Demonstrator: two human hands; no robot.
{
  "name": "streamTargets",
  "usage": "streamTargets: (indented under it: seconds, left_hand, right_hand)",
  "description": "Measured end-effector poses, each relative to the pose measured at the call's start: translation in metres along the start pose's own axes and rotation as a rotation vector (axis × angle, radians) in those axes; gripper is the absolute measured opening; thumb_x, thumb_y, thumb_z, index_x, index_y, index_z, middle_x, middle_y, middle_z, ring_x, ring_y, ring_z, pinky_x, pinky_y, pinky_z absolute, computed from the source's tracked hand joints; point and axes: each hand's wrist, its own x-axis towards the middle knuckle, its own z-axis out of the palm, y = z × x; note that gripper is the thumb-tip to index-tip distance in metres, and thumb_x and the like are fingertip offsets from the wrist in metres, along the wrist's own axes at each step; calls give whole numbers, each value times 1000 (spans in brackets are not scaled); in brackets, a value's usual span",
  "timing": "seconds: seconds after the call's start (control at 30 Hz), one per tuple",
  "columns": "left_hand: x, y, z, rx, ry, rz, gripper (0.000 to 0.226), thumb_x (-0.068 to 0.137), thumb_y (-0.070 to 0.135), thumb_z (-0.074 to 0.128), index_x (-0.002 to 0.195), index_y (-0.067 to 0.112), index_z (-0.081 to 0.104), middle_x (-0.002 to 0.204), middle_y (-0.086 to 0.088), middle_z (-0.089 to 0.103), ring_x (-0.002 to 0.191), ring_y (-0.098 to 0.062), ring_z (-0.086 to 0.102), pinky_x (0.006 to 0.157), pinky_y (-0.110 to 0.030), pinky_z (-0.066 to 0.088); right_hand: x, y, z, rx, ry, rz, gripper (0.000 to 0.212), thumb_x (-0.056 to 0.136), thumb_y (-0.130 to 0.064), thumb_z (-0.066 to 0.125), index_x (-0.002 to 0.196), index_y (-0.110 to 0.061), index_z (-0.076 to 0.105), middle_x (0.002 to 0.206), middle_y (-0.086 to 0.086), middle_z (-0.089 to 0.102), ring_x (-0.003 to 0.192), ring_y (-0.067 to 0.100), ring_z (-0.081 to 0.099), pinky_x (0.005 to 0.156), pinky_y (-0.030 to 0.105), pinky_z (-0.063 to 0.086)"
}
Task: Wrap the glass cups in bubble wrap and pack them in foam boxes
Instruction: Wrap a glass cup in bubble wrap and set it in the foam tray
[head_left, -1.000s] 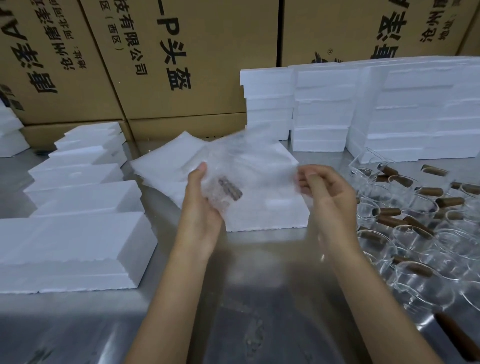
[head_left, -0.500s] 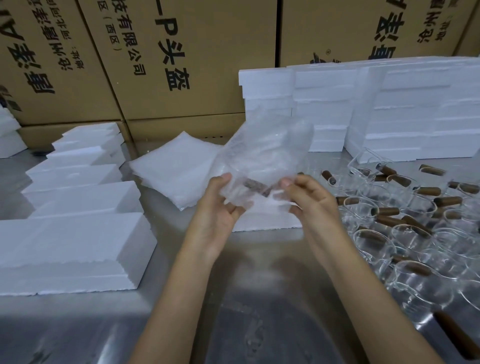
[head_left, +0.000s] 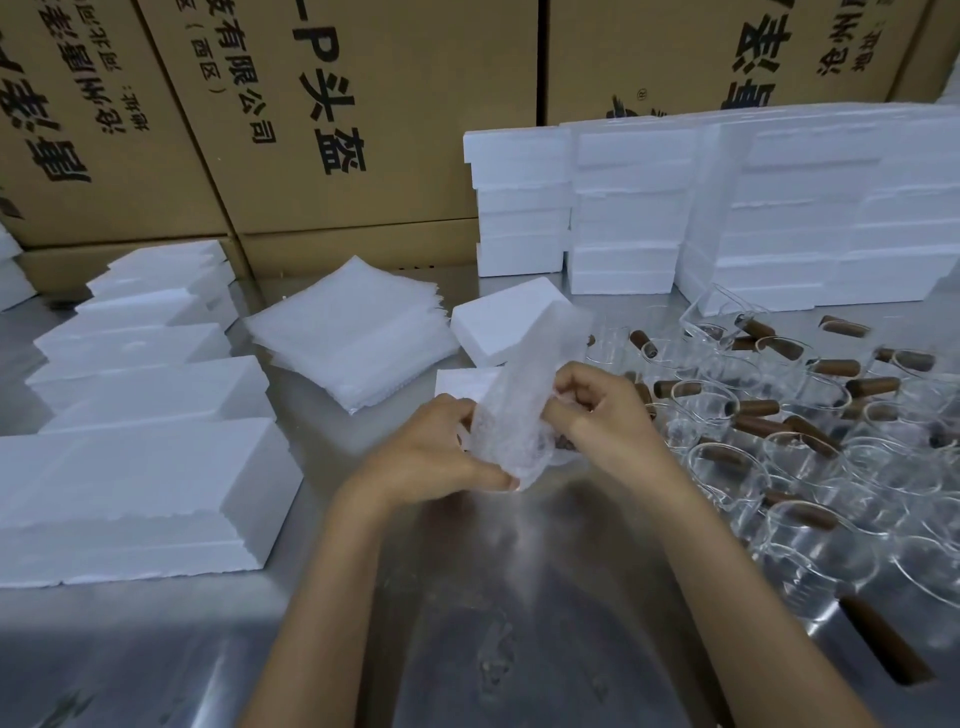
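Observation:
A glass cup rolled in bubble wrap (head_left: 524, 410) is held above the steel table at the centre, its loose end sticking up and away. My left hand (head_left: 441, 457) grips the lower end of the bundle from the left, thumb underneath. My right hand (head_left: 597, 410) pinches the wrap from the right with curled fingers. The cup's brown handle barely shows through the wrap. An open foam box (head_left: 498, 322) lies just behind the bundle. Several bare glass cups with brown handles (head_left: 779, 415) crowd the table on the right.
A pile of bubble wrap sheets (head_left: 348, 332) lies behind my left hand. Closed foam boxes (head_left: 140, 483) line the left side, and more are stacked (head_left: 727, 208) at the back right. Cardboard cartons (head_left: 337, 104) form the back wall. The steel table (head_left: 493, 623) is bare in front.
The flat sheet held wide apart has been rolled into a narrow bundle around the cup. Both hands have come together at the centre and dropped lower.

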Motion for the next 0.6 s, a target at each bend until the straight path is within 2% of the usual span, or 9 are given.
streamTargets:
  seconds: [0.03,0.1,0.2,0.27,0.3,0.37,0.43,0.53,0.6]
  left_hand:
    - [1,-1,1,39,-27,7,61,54,47,86,110,30,66,110,1,64,98,-16,63,90,-42,55]
    - [0,-1,3,49,-64,24,66,54,48,87,114,34,64,114,0,63,101,-14,63,92,-43,55]
    - [-4,1,0,-92,-46,33,69,55,55,86,117,47,58,111,14,64,91,-2,65,78,-24,58]
    - [-5,3,-4,-167,15,43,52,60,57,85,106,48,63,101,17,64,76,0,62,65,-13,52]
    - [-4,2,-4,-181,56,47,42,64,53,86,101,42,68,99,13,64,71,-3,58,63,-13,49]
    - [-1,3,-1,-177,130,38,30,71,35,87,95,23,73,99,4,65,72,-12,53,65,-19,45]
    - [2,4,8,-165,173,3,29,71,22,88,94,11,74,103,-2,64,75,-16,52,69,-26,45]
    - [4,7,16,-121,238,-29,26,68,19,87,88,10,73,103,-5,62,87,-22,59,77,-37,50]
    - [6,5,16,-93,262,-20,22,67,22,88,81,16,71,100,-3,61,88,-21,60,73,-34,49]
  right_hand:
    - [0,2,2,-32,-18,6,24,80,-12,74,64,-25,61,56,-12,53,53,5,46,58,25,40]
    - [-1,4,4,-90,-28,5,17,78,-11,76,69,-18,62,58,-10,52,49,2,44,54,19,38]
    - [-2,6,4,-137,-42,-12,9,77,-8,72,82,-13,67,64,2,58,53,8,48,56,26,43]
    - [-3,4,2,-157,-59,-13,12,77,-10,73,87,-16,70,72,5,65,59,14,53,61,33,49]
    - [-3,3,2,-154,-69,-20,11,77,-11,73,86,-16,69,69,1,63,58,13,51,60,32,47]
    - [-4,3,4,-145,-85,-42,9,75,-9,74,78,-13,65,62,-9,51,59,8,43,59,24,39]
    - [-4,2,5,-173,-95,-40,10,74,-16,74,75,-14,64,70,-10,53,64,9,46,63,25,39]
    - [-3,1,5,-171,-73,-2,6,80,-20,71,76,-18,67,104,-11,56,97,6,57,82,22,44]
    - [-5,-3,7,-103,-43,-3,14,82,-15,67,69,-20,66,112,-13,58,103,1,57,83,21,44]
